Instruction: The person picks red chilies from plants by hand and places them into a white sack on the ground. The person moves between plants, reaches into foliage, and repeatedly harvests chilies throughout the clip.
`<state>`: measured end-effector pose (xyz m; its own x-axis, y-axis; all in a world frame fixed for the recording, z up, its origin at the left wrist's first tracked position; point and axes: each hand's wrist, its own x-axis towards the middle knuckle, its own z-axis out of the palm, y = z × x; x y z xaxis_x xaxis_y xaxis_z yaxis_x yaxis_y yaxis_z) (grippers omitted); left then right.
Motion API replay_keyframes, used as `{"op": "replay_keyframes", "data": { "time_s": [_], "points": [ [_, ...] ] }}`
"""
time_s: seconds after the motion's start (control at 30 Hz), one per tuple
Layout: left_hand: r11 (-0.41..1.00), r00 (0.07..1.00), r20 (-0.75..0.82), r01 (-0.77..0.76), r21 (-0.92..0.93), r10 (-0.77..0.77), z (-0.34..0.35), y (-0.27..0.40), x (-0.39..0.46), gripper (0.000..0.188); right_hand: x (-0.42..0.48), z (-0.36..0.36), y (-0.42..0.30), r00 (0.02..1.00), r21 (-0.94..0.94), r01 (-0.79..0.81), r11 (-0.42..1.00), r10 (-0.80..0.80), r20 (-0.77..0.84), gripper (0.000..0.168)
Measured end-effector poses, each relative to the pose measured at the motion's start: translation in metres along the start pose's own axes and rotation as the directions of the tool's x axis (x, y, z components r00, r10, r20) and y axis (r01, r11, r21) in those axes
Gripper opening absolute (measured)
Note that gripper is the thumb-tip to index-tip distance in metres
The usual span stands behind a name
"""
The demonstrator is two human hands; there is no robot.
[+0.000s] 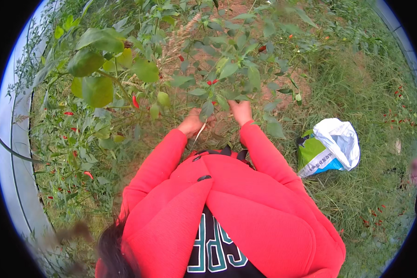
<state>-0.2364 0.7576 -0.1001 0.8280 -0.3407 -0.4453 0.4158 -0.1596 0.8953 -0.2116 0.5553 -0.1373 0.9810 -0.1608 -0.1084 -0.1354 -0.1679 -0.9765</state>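
Both hands reach low into a leafy chili pepper plant point(229, 69) in front of me. My left hand point(194, 122) is bent near the stems, partly behind leaves, with something small and red by its fingers; its grip is not clear. Close by on the right, my right hand point(240, 110) has its fingertips among the leaves, and what they touch is hidden. Red chili peppers hang about, one point(212, 82) just above the hands and another point(135, 101) to the left. A pale dry blade point(201, 130) stands beside my left hand.
An open-topped woven plastic sack point(340, 144), white, green and blue with writing, rests on the grass at the right. Large-leaved stems point(97, 91) lean in from the upper left. More chili plants point(85, 160) grow at the left, beside a pale sheet wall point(19, 139).
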Motion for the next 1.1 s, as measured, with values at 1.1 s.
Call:
{"op": "replay_keyframes", "data": {
  "time_s": [1.1],
  "points": [
    [0.993, 0.999, 0.047, 0.01, 0.114, -0.016, -0.01, -0.027, 0.007, 0.035, 0.021, -0.004, -0.054, 0.812, -0.522, 0.579, 0.626, -0.383, 0.441, 0.042]
  ]
}}
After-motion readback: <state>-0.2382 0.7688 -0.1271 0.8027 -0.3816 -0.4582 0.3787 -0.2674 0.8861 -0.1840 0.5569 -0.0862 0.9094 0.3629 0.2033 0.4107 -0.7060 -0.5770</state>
